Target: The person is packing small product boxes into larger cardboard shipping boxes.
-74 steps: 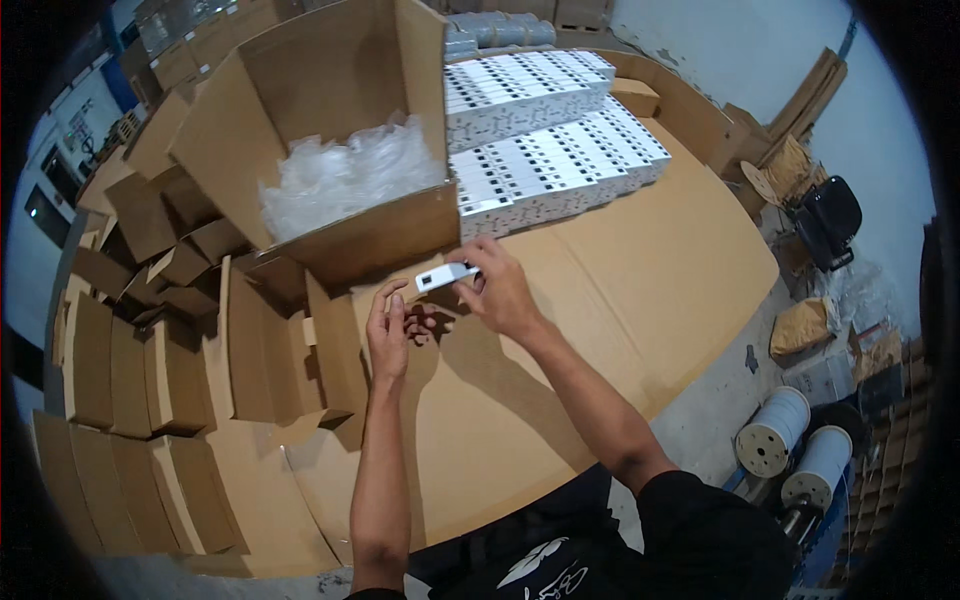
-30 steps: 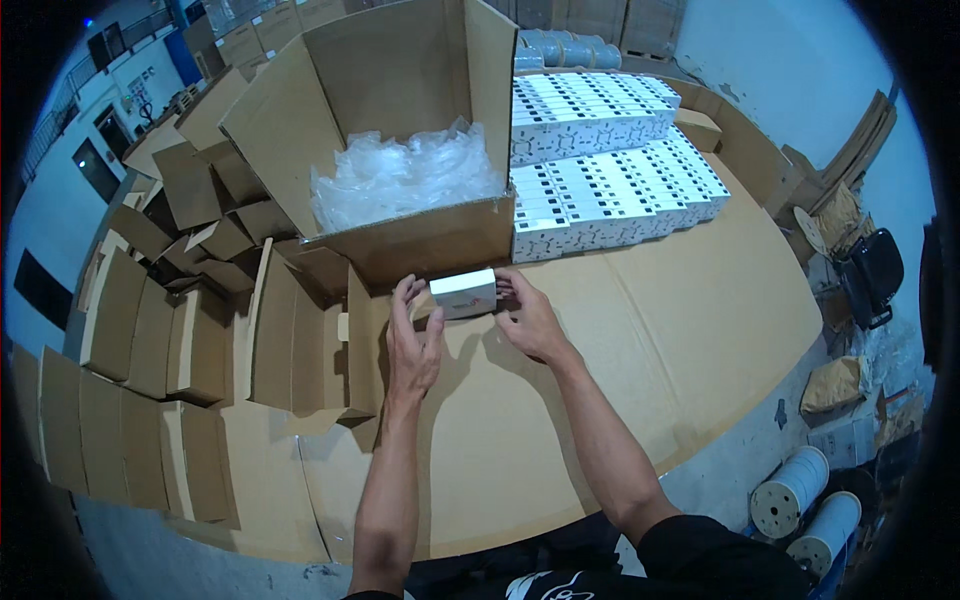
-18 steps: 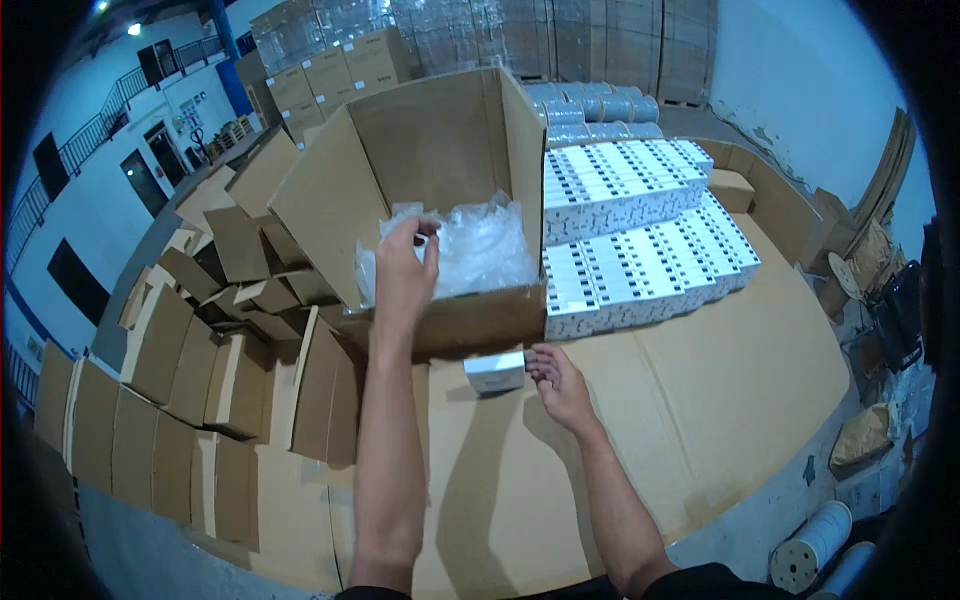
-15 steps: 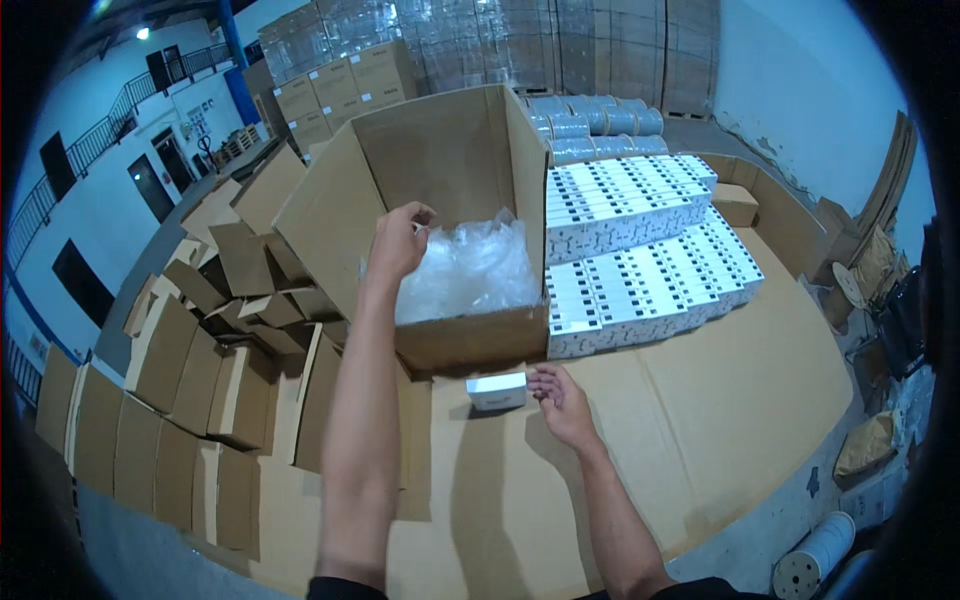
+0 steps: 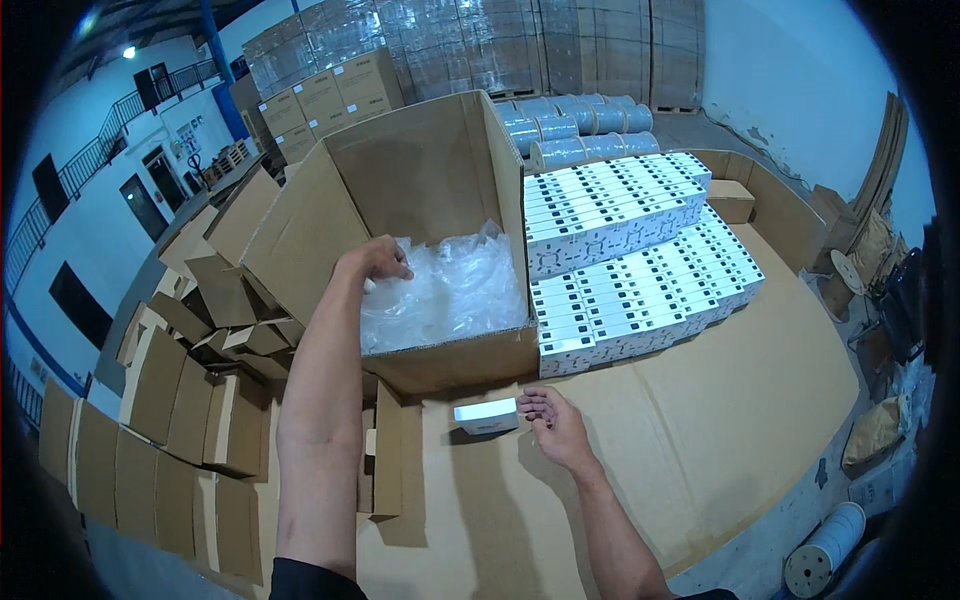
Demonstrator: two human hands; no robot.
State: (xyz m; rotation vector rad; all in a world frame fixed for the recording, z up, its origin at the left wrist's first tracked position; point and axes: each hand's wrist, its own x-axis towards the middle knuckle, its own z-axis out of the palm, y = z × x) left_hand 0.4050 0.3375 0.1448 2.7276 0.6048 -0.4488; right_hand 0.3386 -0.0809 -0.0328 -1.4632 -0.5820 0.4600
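Note:
My left hand (image 5: 378, 262) reaches over the left part of a large open carton (image 5: 440, 360). Its fingers are closed at the edge of the crumpled clear plastic bags (image 5: 445, 290) inside; a bit of something white shows beneath them, too little to name. In front of the carton, a small white box (image 5: 487, 416) stands on the cardboard-covered surface (image 5: 690, 450). My right hand (image 5: 557, 427) rests just right of that box, fingers slightly bent and apart, with nothing held. Whether its fingertips touch the box I cannot tell.
Stacked white boxes (image 5: 640, 290) stand right of the carton. Open brown boxes (image 5: 165, 390) fill the left side, and a narrow one (image 5: 388, 450) lies by my left forearm. Cable spools (image 5: 590, 125) and sealed cartons (image 5: 335, 90) stand behind. A reel (image 5: 825, 550) lies at lower right.
The view has shifted slightly, and the carton and small box appear lower and further left. My left hand is lower, its fingers turned down towards the bags. My right hand stays beside the box.

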